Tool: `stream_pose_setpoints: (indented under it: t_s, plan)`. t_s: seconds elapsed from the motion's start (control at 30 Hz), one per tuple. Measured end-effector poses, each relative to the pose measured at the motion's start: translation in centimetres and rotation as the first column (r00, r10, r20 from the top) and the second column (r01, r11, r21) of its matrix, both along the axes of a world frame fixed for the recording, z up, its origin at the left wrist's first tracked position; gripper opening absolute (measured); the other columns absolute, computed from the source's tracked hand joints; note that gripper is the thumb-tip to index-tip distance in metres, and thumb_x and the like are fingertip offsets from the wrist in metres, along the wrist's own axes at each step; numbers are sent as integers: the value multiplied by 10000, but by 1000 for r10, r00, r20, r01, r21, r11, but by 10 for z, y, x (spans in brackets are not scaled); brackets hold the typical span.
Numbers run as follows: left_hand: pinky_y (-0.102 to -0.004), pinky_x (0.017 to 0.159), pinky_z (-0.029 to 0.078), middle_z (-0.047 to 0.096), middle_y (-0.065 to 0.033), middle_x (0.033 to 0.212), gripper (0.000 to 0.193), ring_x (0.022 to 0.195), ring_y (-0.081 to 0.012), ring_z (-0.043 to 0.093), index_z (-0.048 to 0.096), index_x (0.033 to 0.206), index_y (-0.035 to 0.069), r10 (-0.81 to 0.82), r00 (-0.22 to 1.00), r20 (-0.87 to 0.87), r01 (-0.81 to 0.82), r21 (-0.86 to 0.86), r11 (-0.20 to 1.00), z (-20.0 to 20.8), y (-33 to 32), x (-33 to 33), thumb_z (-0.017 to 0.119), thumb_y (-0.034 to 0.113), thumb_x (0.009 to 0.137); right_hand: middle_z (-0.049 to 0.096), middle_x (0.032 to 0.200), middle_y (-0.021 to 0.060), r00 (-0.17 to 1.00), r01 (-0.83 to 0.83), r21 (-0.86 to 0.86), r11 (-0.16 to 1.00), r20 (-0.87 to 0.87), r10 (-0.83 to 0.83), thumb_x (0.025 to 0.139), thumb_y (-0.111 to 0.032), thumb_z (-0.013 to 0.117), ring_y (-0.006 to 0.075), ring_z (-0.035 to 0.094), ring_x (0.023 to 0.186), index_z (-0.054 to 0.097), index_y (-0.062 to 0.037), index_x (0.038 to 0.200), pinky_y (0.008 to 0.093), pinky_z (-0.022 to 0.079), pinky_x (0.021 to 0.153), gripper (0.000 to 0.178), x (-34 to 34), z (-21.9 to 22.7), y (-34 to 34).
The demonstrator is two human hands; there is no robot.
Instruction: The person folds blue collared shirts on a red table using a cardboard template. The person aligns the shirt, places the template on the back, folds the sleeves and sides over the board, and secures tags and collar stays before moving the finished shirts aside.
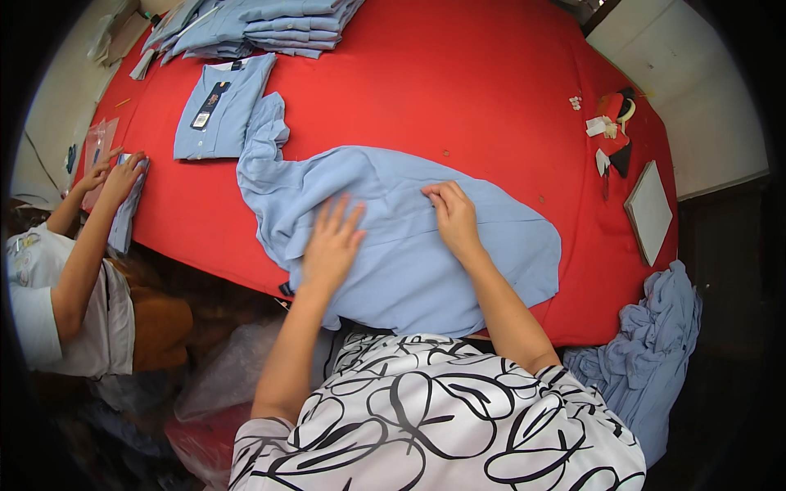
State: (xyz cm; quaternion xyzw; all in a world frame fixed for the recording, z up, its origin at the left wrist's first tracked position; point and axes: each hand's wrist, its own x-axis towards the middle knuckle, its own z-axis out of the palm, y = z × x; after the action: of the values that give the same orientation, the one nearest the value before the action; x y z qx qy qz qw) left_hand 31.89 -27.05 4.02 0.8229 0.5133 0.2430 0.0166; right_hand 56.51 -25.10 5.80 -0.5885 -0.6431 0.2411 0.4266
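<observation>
A light blue shirt lies spread on the red table in front of me, its body reaching right and a crumpled sleeve bunched at the upper left. My left hand, somewhat blurred, rests over its left part with fingers spread. On the middle of the shirt, along a crease, is my right hand; its fingers are bent together and seem to pinch the cloth. A dark label shows at the shirt's near left edge. Beyond the sleeve lies a folded blue shirt with a dark hang tag.
Stacks of folded blue shirts sit at the far left. At left, another person's hands handle a folded garment. Tape roll, scissors and a white board lie right. A blue cloth heap hangs near the right edge.
</observation>
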Motion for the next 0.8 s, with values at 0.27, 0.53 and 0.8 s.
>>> stream_pose_setpoints:
  t_s: [0.27, 0.53, 0.8]
  plan:
    - [-496, 1135, 300, 534, -100, 1431, 514, 1317, -346, 450, 571, 1401, 198, 96, 989, -115, -109, -108, 988, 6, 5, -38, 611, 409, 934, 621, 949, 85, 955, -188, 119, 975, 256, 153, 835, -58, 679, 265, 575, 901, 666, -55, 906, 382, 456, 822, 72, 1, 2, -16]
    - [-501, 1137, 298, 534, -104, 1431, 664, 1318, -353, 450, 570, 1398, 180, 68, 994, -86, -78, -120, 990, 10, 9, -40, 704, 499, 831, 623, 938, 37, 999, -41, -5, 999, 31, 41, 794, -62, 729, 237, 553, 880, 645, -68, 830, 346, 412, 821, 91, -4, -9, -6]
    - [-506, 1128, 295, 530, -118, 1426, 695, 1314, -358, 444, 554, 1410, 158, 48, 996, -76, -58, -137, 989, 13, 9, -39, 716, 485, 819, 600, 945, 11, 904, -182, 156, 971, 415, 103, 823, -106, 696, 268, 529, 875, 629, -96, 840, 401, 386, 795, 70, -38, -4, -8]
